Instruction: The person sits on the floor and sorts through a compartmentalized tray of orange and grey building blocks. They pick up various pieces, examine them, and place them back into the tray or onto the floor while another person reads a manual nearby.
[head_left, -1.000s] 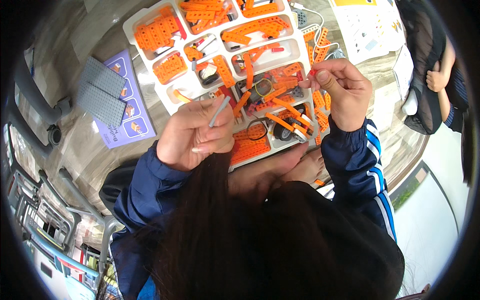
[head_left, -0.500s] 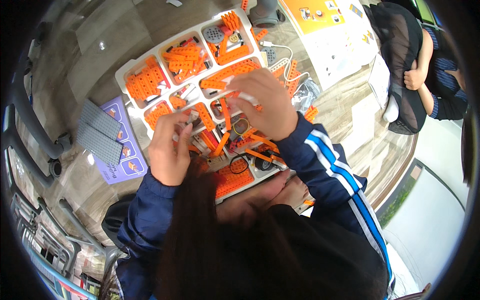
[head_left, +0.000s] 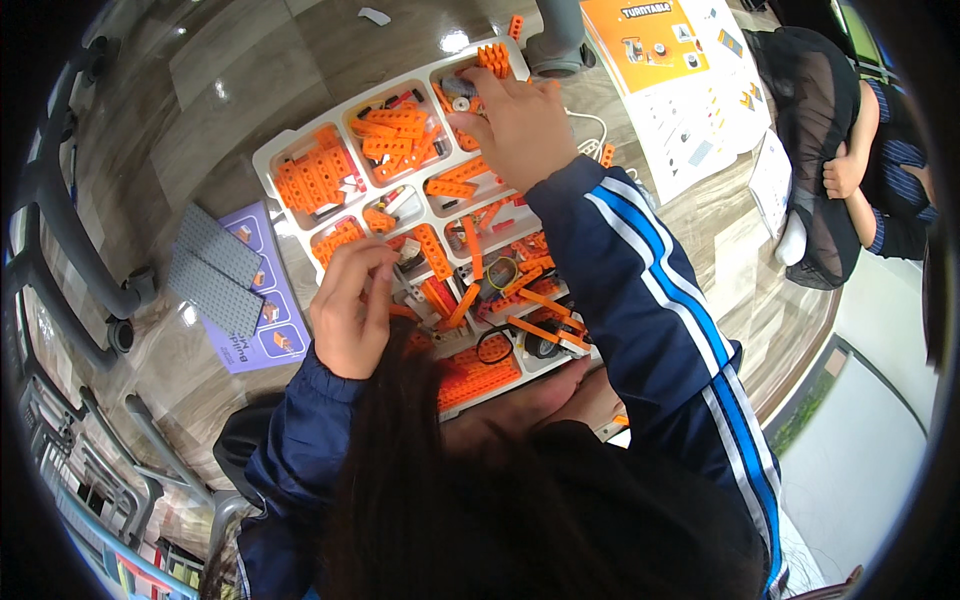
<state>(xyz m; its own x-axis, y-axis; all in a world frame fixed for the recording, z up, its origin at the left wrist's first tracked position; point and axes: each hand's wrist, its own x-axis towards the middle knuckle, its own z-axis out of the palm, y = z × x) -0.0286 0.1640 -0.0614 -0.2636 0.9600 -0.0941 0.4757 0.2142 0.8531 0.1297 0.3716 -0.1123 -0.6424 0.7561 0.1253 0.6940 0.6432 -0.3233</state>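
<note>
A white compartment tray full of orange building parts lies before me. My left hand is over its left side, fingers curled in a pinch, with a small grey piece at the fingertips. My right hand reaches to the far right compartment. Its thumb and index finger are apart, above a grey part and a small pale wheel; the other fingertips are partly hidden. Orange perforated beams and orange blocks fill the compartments around my hands.
Grey baseplates rest on a purple sheet at the left. An orange and white instruction sheet lies at far right, beside another seated person. A grey chair leg stands behind the tray. A white cable lies at its right.
My right hand has moved away from me, from the tray's middle right to its far right compartment. My left hand stays over the left side with slight motion. The whole view has shifted a little.
</note>
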